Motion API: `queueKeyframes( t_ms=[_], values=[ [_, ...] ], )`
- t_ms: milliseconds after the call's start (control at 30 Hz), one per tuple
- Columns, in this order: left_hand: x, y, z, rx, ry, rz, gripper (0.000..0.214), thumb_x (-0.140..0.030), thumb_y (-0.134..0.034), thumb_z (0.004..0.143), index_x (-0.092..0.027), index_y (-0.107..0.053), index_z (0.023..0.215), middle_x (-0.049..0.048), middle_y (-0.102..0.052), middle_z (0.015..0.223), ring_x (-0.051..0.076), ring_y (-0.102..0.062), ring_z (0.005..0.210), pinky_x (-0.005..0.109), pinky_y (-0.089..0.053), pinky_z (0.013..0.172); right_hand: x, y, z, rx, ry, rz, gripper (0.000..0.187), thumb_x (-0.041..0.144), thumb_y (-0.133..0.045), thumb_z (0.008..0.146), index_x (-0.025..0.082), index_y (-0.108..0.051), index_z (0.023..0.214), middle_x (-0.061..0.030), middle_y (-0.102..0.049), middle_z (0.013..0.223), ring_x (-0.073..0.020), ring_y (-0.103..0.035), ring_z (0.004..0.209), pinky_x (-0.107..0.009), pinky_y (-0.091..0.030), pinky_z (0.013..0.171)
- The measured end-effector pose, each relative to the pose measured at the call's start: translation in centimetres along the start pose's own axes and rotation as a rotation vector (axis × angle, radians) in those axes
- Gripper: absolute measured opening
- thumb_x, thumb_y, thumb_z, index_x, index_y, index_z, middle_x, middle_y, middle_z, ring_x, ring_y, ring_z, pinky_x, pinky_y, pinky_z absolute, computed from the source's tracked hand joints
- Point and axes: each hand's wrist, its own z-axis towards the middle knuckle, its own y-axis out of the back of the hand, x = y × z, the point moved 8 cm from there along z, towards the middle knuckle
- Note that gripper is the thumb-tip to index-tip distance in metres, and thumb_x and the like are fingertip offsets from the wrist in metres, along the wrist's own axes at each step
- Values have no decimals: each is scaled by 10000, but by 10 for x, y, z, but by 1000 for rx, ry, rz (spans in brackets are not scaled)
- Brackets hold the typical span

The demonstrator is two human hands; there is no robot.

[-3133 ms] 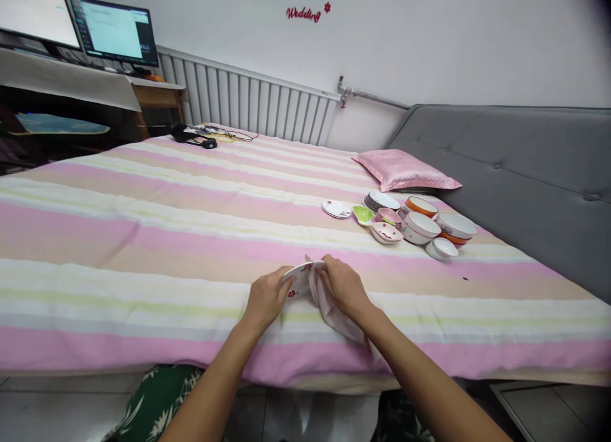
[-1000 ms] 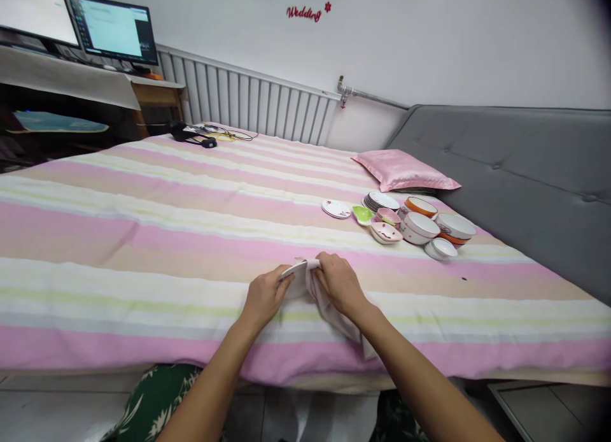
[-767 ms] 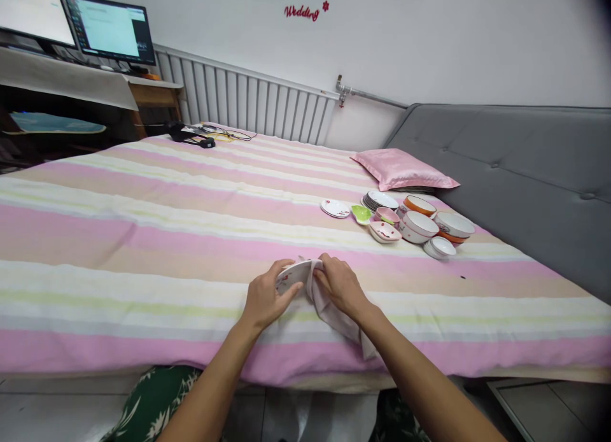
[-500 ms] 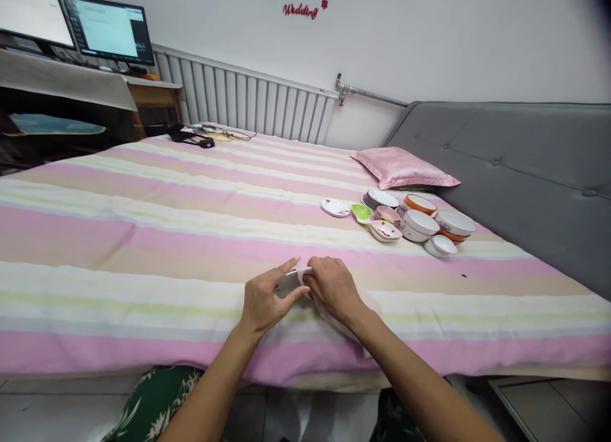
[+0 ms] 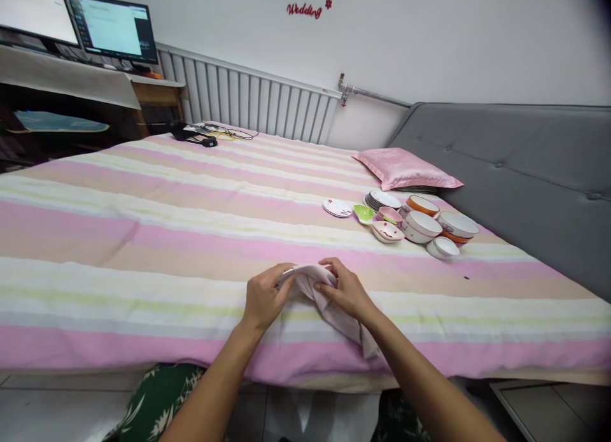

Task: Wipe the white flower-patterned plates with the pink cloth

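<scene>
Near the front edge of the bed, my left hand point(image 5: 262, 299) pinches a small white plate point(image 5: 286, 274) between thumb and fingers. Only a bit of its rim shows; cloth and fingers cover the rest. A pale pink cloth point(image 5: 341, 321) drapes over the plate's right side and trails down onto the bedspread. My right hand point(image 5: 347, 292) is closed on this cloth, thumb below and fingers bent over the top, close against the plate.
Striped bedspread point(image 5: 191, 238) lies under everything. To the right stand stacked bowls point(image 5: 422, 227), small plates point(image 5: 337, 207), a green leaf-shaped dish point(image 5: 363, 214) and a squarish bowl point(image 5: 387, 232). Behind them are a pink pillow point(image 5: 405, 167) and a grey headboard point(image 5: 515, 149). Cables point(image 5: 229, 133) lie far left.
My right hand has shifted slightly right and opened out from its tight grip, so more cloth shows. The cloth now covers more of the plate. My left fingers have closed in on the rim.
</scene>
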Motion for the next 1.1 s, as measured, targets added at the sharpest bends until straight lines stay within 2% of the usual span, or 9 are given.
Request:
queueKeyframes(
  t_ms=[133,300,500,567,667,733,867,967,1100],
  values=[
    [1,0,1,3,8,3,190,-282,-495,826,-215,-630,941,12,-692,929,152,-632,846,230,-464,757,-16,2,-2,95,-50,54,292,244,-550,712,217,-512,1001,22,-591,729,-157,-544,672,-249,-396,608],
    [4,1,2,14,37,-1,199,-294,-480,837,-212,-624,947,14,-688,910,148,-627,816,223,-451,722,-14,15,-3,172,-22,91,184,276,-568,724,196,-574,889,9,-590,792,-141,-537,704,-224,-392,598],
    [8,1,1,9,62,-21,198,-302,-484,836,-218,-626,945,12,-685,899,146,-623,793,217,-444,706,-20,21,-2,313,-98,254,282,283,-612,692,173,-561,947,13,-562,723,-122,-517,624,-212,-390,540],
    [8,1,1,5,59,-17,194,-295,-488,835,-216,-627,945,11,-685,898,142,-622,783,217,-442,701,-19,33,4,223,-74,151,254,245,-594,685,171,-575,927,6,-575,717,-127,-521,612,-224,-402,541],
    [8,1,1,-13,46,-11,183,-285,-499,830,-213,-630,935,8,-687,882,137,-623,765,214,-442,693,-8,59,12,-40,5,-77,224,170,-548,670,186,-600,887,-13,-607,782,-151,-523,672,-272,-419,623],
    [9,2,1,-28,42,-11,181,-281,-507,825,-214,-632,938,8,-689,881,137,-626,770,211,-441,692,6,73,15,-201,70,-177,284,107,-493,669,199,-598,916,-25,-617,856,-171,-519,747,-307,-412,699],
    [14,4,1,-45,77,12,187,-285,-506,823,-218,-630,946,11,-690,873,146,-631,771,213,-441,679,35,83,12,-420,197,-374,375,64,-453,680,191,-577,1011,-63,-619,973,-214,-528,868,-371,-404,793],
    [16,5,0,-47,113,22,192,-293,-505,821,-216,-626,950,11,-691,850,153,-634,757,213,-440,658,48,75,9,-397,213,-368,352,95,-470,724,187,-558,1052,-72,-612,1016,-213,-542,881,-381,-413,811],
    [14,4,1,-33,114,17,195,-285,-495,826,-209,-625,950,14,-687,868,153,-629,765,216,-436,675,76,46,0,-204,361,-256,270,156,-456,812,208,-548,1061,-52,-607,1048,-185,-540,943,-334,-428,819]
  ],
)
